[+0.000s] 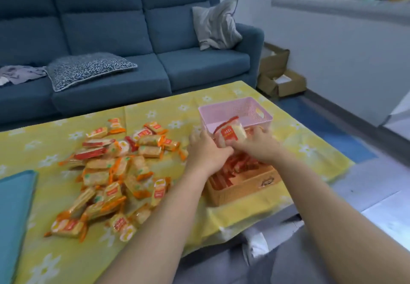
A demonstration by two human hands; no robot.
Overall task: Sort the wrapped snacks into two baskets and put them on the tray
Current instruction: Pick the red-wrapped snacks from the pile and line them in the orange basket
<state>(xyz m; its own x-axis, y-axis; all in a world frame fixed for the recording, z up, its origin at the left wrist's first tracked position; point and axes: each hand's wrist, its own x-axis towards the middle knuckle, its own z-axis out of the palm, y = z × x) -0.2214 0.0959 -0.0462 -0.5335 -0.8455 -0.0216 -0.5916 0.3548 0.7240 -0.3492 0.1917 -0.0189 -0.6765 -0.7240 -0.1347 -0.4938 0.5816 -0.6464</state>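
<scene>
A pile of wrapped snacks (115,172) in orange and red wrappers lies on the yellow flowered tablecloth. To its right stand a pink basket (224,111) and, nearer me, an orange basket (241,187) holding red-wrapped snacks. My left hand (205,152) and my right hand (258,145) meet above the orange basket, both gripping one red-labelled snack packet (230,134) that stands up in front of the pink basket. A teal tray (13,206) lies at the table's left edge.
A blue sofa (124,39) with cushions runs behind the table. Cardboard boxes (277,77) sit on the floor at the sofa's right end. The table's right edge drops to the floor, and my grey-trousered legs are below.
</scene>
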